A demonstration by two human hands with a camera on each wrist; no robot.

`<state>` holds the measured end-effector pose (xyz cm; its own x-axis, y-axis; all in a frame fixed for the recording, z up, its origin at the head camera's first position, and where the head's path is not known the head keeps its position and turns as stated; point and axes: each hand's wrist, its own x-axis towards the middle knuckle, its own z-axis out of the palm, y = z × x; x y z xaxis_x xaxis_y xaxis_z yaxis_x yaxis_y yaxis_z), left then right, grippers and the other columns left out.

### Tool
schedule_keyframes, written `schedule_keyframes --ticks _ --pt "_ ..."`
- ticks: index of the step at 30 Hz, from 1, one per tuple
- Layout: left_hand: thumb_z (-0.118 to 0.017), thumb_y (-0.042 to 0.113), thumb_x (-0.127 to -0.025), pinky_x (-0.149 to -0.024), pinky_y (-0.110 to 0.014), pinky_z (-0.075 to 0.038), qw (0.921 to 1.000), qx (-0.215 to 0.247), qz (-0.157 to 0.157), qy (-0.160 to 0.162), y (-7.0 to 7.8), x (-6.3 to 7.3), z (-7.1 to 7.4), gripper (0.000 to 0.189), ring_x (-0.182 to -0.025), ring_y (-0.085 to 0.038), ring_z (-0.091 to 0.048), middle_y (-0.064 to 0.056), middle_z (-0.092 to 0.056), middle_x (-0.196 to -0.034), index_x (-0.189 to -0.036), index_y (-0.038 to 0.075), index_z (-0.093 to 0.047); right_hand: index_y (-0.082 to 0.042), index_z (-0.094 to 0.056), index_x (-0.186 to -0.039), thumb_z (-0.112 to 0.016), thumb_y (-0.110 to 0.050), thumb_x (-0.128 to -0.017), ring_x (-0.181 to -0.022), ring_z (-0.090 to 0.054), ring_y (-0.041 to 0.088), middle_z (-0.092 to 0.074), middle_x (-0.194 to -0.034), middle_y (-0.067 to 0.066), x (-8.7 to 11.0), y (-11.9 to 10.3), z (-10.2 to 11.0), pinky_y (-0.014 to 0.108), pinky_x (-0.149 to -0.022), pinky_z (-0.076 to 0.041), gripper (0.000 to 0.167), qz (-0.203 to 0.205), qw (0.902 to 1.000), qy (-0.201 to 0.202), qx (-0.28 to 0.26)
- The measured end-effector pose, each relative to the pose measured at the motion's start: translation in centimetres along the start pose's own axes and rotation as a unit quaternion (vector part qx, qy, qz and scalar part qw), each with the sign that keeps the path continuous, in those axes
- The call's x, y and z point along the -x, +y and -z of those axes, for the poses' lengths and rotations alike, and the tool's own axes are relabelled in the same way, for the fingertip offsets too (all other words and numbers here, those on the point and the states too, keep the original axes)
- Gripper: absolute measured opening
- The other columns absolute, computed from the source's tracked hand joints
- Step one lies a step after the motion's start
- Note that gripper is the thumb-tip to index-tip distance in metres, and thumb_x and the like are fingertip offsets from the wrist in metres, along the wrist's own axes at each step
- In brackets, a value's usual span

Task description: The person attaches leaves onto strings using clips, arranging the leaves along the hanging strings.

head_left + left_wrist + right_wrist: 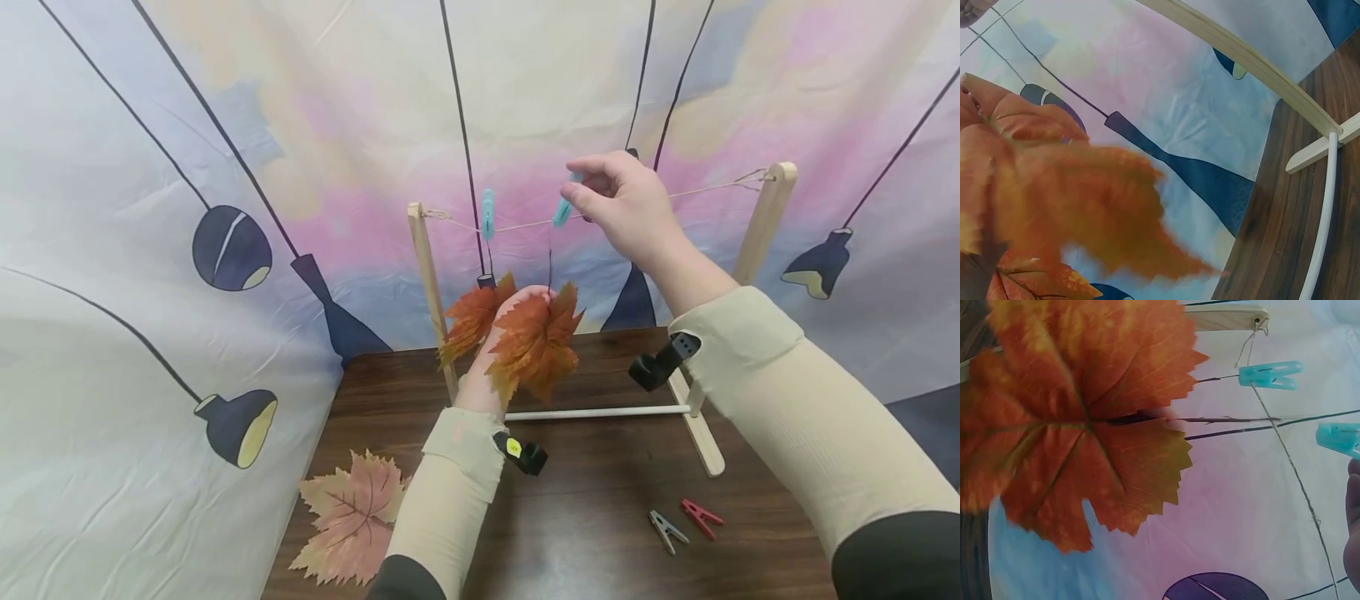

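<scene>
My right hand (626, 204) pinches a teal clothespin (562, 211) at the string (525, 225). In the right wrist view this clothespin (1338, 436) appears apart from the string, its far end cut off by the frame. My left hand (491, 346) holds an orange artificial leaf (536, 342) by its stem; the leaf covers most of the fingers. The thin dark stem (1229, 420) stands up to the string. Just left, another teal clothespin (488, 215) grips the string, with a second orange leaf (472, 317) hanging below it, partly behind my left hand.
A wooden frame (765, 221) carries the string between two posts, with a white bar (600, 412) low down. A pale pink-tan leaf (356, 517) lies on the dark wooden table (570, 517). A grey-green clothespin (667, 532) and a red clothespin (701, 517) lie at the right.
</scene>
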<state>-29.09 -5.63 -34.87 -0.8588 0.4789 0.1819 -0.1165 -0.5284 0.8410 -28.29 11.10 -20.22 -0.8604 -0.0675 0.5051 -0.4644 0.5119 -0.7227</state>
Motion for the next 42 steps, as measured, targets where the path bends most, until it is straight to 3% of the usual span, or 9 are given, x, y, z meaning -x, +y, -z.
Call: schedule_keyframes --ticks 3,8,12,17,22,25,29,36,42 --pt "-0.044 0.015 -0.095 -0.068 -0.051 -0.052 0.9995 0.021 -0.017 -0.015 0.0 -0.2 0.1 0.025 -0.087 -0.02 -0.061 0.001 -0.06 -0.086 -0.085 0.019 -0.067 -0.012 -0.056 -0.129 -0.062 -0.03 -0.091 -0.083 -0.062 0.016 -0.053 -0.107 0.002 -0.4 -0.1 0.1 0.029 -0.075 -0.05 0.042 -0.003 0.9998 0.006 -0.019" --pt "-0.043 0.013 -0.095 -0.067 -0.046 -0.054 0.9993 0.022 -0.022 -0.021 0.2 -0.6 0.3 0.028 -0.089 -0.019 -0.061 0.002 -0.062 -0.086 -0.083 0.019 -0.068 -0.014 -0.055 -0.131 -0.06 -0.036 -0.09 -0.098 -0.059 0.014 -0.054 -0.114 0.002 -0.9 -0.3 0.3 0.03 -0.082 -0.047 0.047 -0.013 0.9999 -0.002 0.009" --pt "-0.042 0.009 -0.096 -0.073 -0.054 -0.051 0.9988 0.027 -0.023 -0.033 0.3 -0.9 0.4 0.029 -0.092 -0.021 -0.062 0.0 -0.063 -0.088 -0.083 0.018 -0.066 -0.016 -0.055 -0.131 -0.06 -0.04 -0.09 -0.105 -0.055 0.015 -0.053 -0.117 0.003 -1.2 -0.5 0.2 0.032 -0.085 -0.044 0.048 -0.013 0.9993 -0.013 0.031" --pt "-0.041 0.005 -0.096 -0.083 -0.062 -0.04 0.9995 0.017 -0.012 -0.026 0.6 -1.4 0.5 0.031 -0.094 -0.022 -0.063 0.0 -0.063 -0.09 -0.082 0.019 -0.066 -0.016 -0.054 -0.132 -0.06 -0.037 -0.091 -0.107 -0.054 0.016 -0.055 -0.116 0.004 -1.6 -0.7 0.0 0.032 -0.088 -0.044 0.047 -0.001 0.9995 -0.012 0.029" --pt "-0.043 0.01 -0.095 -0.079 -0.069 -0.036 0.9994 0.026 0.011 -0.022 0.9 -1.6 0.5 0.026 -0.095 -0.023 -0.061 -0.002 -0.062 -0.091 -0.083 0.017 -0.066 -0.016 -0.054 -0.131 -0.062 -0.033 -0.09 -0.105 -0.055 0.016 -0.056 -0.11 0.004 -1.9 -1.0 -0.1 0.029 -0.09 -0.043 0.045 0.008 0.9997 0.007 0.021" --pt "-0.049 0.013 -0.092 -0.075 -0.064 -0.044 0.9997 -0.009 0.021 0.011 1.0 -1.6 0.4 0.021 -0.091 -0.021 -0.062 0.0 -0.064 -0.09 -0.085 0.019 -0.067 -0.016 -0.054 -0.131 -0.061 -0.034 -0.09 -0.104 -0.055 0.015 -0.056 -0.109 0.003 -2.0 -1.2 -0.2 0.029 -0.086 -0.044 0.046 0.003 0.9997 0.004 0.025" --pt "-0.052 0.015 -0.091 -0.07 -0.046 -0.053 0.9973 -0.059 0.021 0.04 1.0 -1.8 0.3 0.018 -0.09 -0.018 -0.062 0.002 -0.065 -0.091 -0.087 0.022 -0.068 -0.016 -0.053 -0.131 -0.06 -0.037 -0.09 -0.105 -0.054 0.013 -0.056 -0.112 0.002 -2.1 -1.2 -0.2 0.029 -0.083 -0.044 0.046 -0.008 0.9991 -0.007 0.041" --pt "-0.048 0.011 -0.095 -0.071 -0.044 -0.053 0.9986 -0.053 -0.003 0.005 0.8 -1.7 0.6 0.022 -0.092 -0.02 -0.06 0.0 -0.063 -0.093 -0.092 0.02 -0.068 -0.014 -0.053 -0.132 -0.06 -0.033 -0.091 -0.104 -0.055 0.016 -0.057 -0.111 0.005 -2.1 -0.8 0.0 0.03 -0.088 -0.043 0.045 0.008 0.999 0.003 0.043" --pt "-0.049 0.01 -0.094 -0.069 -0.045 -0.053 0.9986 -0.05 -0.006 0.018 0.7 -1.5 0.7 0.021 -0.09 -0.02 -0.06 0.0 -0.062 -0.094 -0.092 0.021 -0.067 -0.018 -0.05 -0.136 -0.06 -0.029 -0.092 -0.098 -0.056 0.013 -0.055 -0.105 0.002 -2.0 -0.7 -0.1 0.027 -0.076 -0.045 0.047 0.021 0.9984 -0.013 0.05"
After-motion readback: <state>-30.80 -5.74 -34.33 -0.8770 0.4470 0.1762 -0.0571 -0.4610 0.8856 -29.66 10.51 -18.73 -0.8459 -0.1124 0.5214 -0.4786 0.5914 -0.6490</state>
